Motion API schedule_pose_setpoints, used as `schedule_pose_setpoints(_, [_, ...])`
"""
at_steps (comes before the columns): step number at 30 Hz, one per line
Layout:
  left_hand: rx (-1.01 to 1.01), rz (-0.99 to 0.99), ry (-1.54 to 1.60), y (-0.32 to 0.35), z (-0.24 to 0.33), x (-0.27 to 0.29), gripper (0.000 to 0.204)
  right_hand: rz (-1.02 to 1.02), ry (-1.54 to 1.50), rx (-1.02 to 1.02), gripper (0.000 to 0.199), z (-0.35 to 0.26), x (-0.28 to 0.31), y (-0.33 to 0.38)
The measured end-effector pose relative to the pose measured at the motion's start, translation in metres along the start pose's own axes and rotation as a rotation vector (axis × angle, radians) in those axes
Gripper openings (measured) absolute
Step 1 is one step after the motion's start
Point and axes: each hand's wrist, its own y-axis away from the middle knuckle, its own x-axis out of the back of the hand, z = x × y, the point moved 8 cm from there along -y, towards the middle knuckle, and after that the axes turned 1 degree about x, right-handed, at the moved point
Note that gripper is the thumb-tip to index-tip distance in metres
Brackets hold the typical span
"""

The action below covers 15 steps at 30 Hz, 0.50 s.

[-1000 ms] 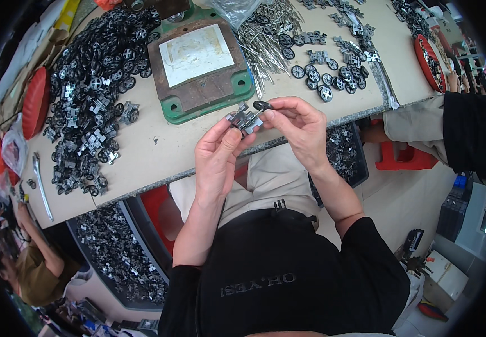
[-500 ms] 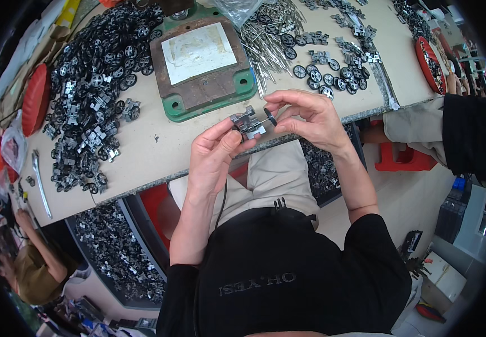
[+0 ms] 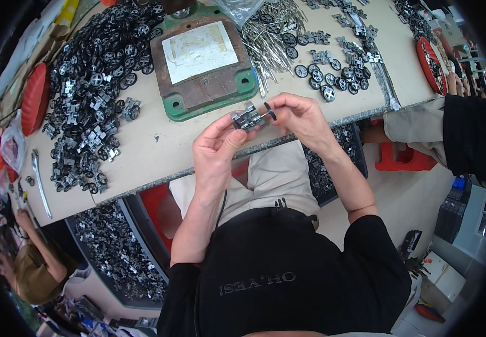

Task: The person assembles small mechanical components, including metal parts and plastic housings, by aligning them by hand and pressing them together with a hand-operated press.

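Note:
Between the thumb and fingers of my left hand [image 3: 214,151] is a small silver-grey toy chassis [image 3: 247,117], held just over the table's near edge. My right hand [image 3: 303,121] pinches a thin black wheel [image 3: 270,111] at the chassis's right side. The wheel stands edge-on, very close to the chassis; a short bit of metal axle shows between them. Past my hands is a green and brown metal press base [image 3: 198,90] with a white plate [image 3: 199,51] on top. A bundle of thin metal rods [image 3: 268,48] lies to its right.
A large heap of black wheels and chassis [image 3: 100,84] covers the table's left. Loose wheels [image 3: 341,80] lie at right. Red trays [image 3: 36,100] and a metal wrench-like tool [image 3: 41,182] are at far left. Bins of parts [image 3: 116,253] stand below. Other people sit on both sides.
My right hand has shifted slightly left and brought the wheel closer to the chassis, so less axle shows. Its fingers have drawn together. The chassis has tilted a little.

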Motion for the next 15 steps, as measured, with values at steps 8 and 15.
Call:
schedule_pose_setpoints(8, [-0.179, -0.087, -0.636, -0.002, 0.036, -0.016, 0.037, -0.235, 0.655, 0.423, 0.02, -0.061, -0.025, 0.007])
schedule_pose_setpoints(15, [-0.339, 0.132, -0.743, -0.061, 0.105, 0.013, 0.022, -0.093, 0.716, 0.559, 0.038, -0.135, -0.006, -0.041])
